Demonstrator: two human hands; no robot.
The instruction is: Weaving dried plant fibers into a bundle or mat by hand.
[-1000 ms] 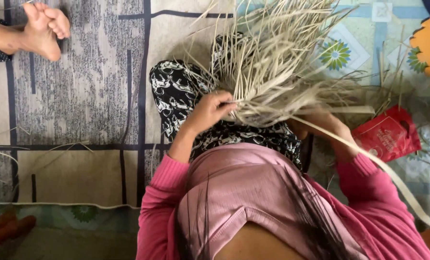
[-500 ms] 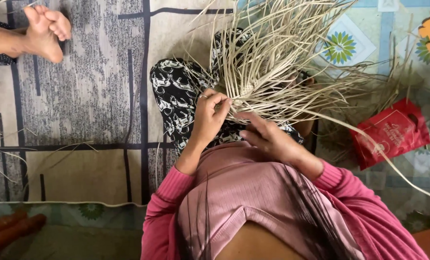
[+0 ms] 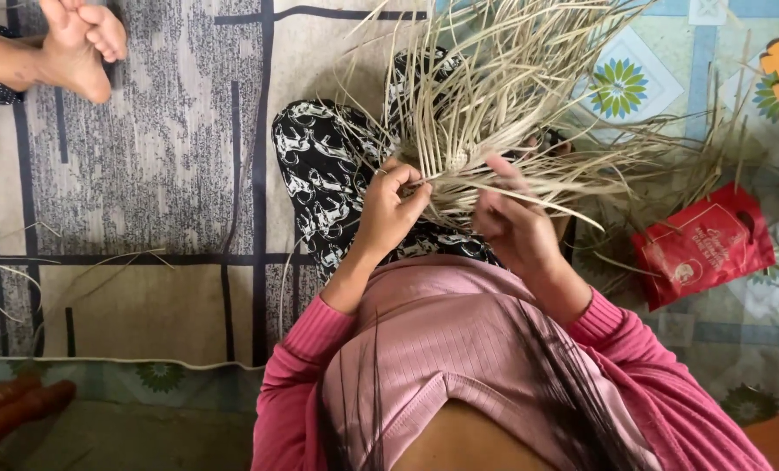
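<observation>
The person sat on a patterned mat [image 3: 145,174] with a bundle of pale straw strips [image 3: 494,96] fanned out over the lap, above the black-and-white trousers [image 3: 319,183]. The left hand [image 3: 389,209] was closed in a pinch on a few strips at the near edge of the bundle, fingers curled tight round them. The right hand [image 3: 516,222] was raised just beside it, with fingers bent around one strip [image 3: 555,205] that ran out to the right; the grip looked like a loose hold between thumb and fingers, though the angle hid the thumb, so how firmly it gripped could not be told. Between the two hands, at the root of the fan, sat a small woven knot [image 3: 455,159], the only part that looked plaited. Judging from that, the weaving was at an early stage: a small centre was made, and nearly all of the strips stood loose and unworked, spreading up and to the right. Loose strips lay scattered on the mat on both sides. A red packet [image 3: 703,244] lay on the floor well to the right, apart from the hands. Another person's bare foot [image 3: 80,48] showed at the top left corner, far from the work.
</observation>
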